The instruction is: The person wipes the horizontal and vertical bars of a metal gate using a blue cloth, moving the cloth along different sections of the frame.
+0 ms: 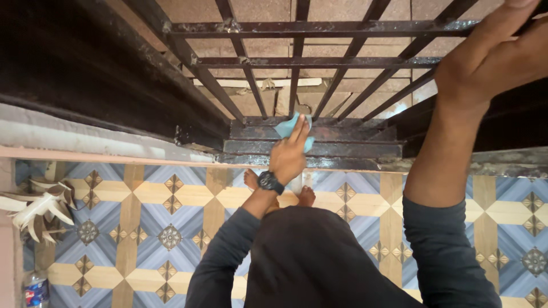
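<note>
Floor here is patterned tile, blue and tan diamonds, running up to a pale sill under a dark rusty metal gate with slanted bars and reddish paving visible beyond it. Left hand, black watch on the wrist, is pressed flat with fingers closed down on a light blue cloth against the gate's lower rail. Right hand is wrapped around an upper bar. Dried leaves and a plastic bottle lie off to the left, and bare feet show just below the rail.
</note>
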